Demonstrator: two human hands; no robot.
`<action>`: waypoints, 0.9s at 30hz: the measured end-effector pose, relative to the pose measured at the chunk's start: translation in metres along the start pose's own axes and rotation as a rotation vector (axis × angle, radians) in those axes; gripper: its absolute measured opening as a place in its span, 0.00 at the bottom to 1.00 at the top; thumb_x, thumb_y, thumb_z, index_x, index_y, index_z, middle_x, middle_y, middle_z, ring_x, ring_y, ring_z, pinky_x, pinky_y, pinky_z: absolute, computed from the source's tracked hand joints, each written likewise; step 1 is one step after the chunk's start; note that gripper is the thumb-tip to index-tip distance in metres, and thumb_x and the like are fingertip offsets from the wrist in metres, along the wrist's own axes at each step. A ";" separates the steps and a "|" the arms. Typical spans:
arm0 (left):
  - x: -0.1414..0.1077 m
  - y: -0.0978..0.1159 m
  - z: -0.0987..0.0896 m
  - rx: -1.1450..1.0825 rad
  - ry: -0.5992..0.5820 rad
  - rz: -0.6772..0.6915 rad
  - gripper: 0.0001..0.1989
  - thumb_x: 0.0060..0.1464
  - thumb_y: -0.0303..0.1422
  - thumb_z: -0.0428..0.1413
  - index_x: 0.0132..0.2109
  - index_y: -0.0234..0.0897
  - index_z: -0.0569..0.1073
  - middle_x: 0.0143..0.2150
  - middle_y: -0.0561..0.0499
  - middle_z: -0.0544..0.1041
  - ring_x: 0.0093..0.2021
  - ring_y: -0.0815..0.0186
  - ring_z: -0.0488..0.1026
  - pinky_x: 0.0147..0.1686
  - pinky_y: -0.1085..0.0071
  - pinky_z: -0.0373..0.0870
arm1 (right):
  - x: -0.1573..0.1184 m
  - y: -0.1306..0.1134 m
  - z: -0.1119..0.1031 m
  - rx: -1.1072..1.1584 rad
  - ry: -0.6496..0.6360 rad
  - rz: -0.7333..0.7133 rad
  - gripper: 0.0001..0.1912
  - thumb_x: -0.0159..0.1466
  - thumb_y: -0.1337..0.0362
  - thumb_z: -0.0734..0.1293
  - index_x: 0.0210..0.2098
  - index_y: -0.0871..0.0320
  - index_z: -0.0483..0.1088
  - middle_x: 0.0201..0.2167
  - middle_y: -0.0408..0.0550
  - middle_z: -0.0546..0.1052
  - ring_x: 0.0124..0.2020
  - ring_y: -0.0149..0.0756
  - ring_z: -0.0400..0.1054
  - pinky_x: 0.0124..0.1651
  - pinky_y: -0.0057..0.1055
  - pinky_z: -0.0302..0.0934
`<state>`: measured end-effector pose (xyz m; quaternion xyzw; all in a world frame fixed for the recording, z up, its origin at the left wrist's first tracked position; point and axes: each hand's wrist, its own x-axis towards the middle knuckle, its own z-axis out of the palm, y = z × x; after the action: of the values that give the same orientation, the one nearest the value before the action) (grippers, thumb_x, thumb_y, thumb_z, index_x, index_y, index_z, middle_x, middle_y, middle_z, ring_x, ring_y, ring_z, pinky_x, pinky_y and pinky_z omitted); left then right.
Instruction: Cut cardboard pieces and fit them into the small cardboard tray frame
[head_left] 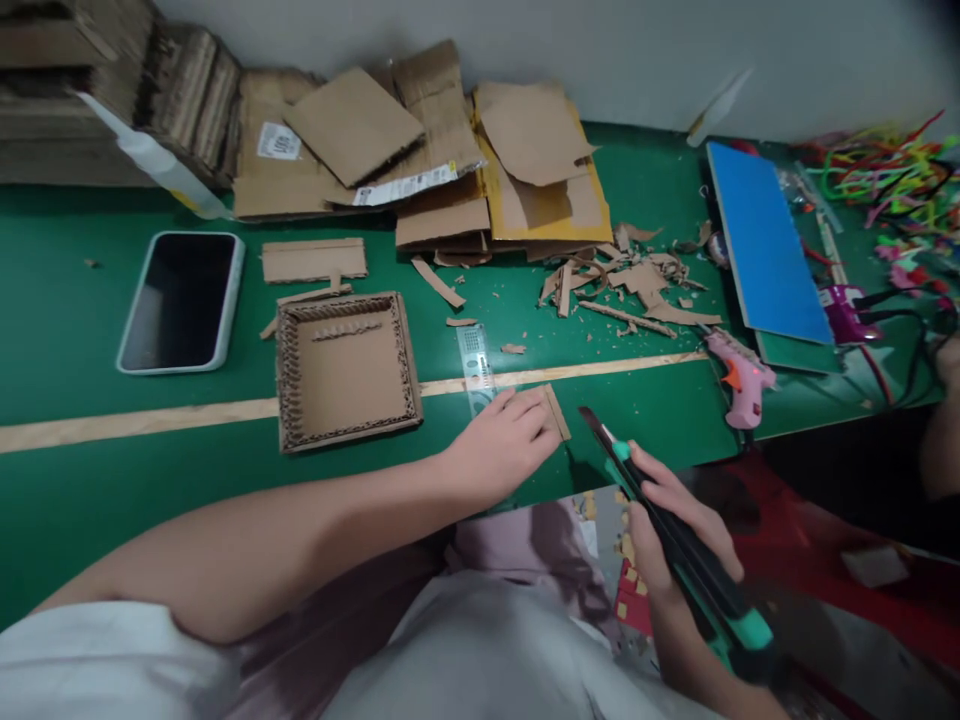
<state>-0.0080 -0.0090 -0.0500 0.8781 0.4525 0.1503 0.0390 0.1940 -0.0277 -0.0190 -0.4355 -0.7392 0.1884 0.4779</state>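
Note:
My right hand is wrapped round a black and green utility knife, its blade out and pointing up and left over the table's front edge. My left hand holds a small cardboard piece against the table with curled fingers; much of the piece is hidden under them. The knife's tip is just right of this piece, apart from it. A clear plastic ruler lies beyond my left hand, its near end partly covered. To the left, a shallow open cardboard box holds a loose corrugated strip.
A smartphone lies at left. Cardboard sheets are piled at the back, with cardboard scraps in front. A pink glue gun, a blue board and colourful pipe cleaners are at right. Another person's arm shows at the right edge.

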 end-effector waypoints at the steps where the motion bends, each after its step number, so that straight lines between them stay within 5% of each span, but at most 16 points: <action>1: 0.000 0.000 0.000 -0.003 -0.003 0.003 0.08 0.60 0.28 0.46 0.41 0.33 0.70 0.45 0.43 0.72 0.56 0.56 0.63 0.54 0.57 0.59 | 0.003 0.001 0.005 0.002 0.023 -0.002 0.15 0.53 0.75 0.66 0.39 0.56 0.70 0.46 0.51 0.76 0.46 0.43 0.72 0.48 0.43 0.69; 7: -0.001 0.000 0.000 0.007 -0.014 -0.008 0.10 0.61 0.31 0.45 0.43 0.34 0.69 0.52 0.40 0.68 0.58 0.54 0.61 0.55 0.54 0.58 | 0.016 0.021 0.018 -0.058 -0.277 -0.113 0.18 0.53 0.74 0.66 0.43 0.55 0.69 0.50 0.51 0.74 0.50 0.41 0.70 0.49 0.37 0.69; 27: 0.001 -0.001 0.000 0.004 0.016 0.003 0.07 0.60 0.28 0.47 0.40 0.31 0.69 0.49 0.35 0.71 0.57 0.54 0.64 0.53 0.55 0.64 | 0.015 0.027 0.035 -0.080 -0.135 -0.232 0.21 0.52 0.74 0.67 0.45 0.52 0.68 0.46 0.48 0.76 0.43 0.39 0.74 0.43 0.35 0.72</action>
<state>-0.0078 -0.0076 -0.0499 0.8776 0.4520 0.1563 0.0332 0.1738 0.0039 -0.0458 -0.3524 -0.8218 0.1311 0.4281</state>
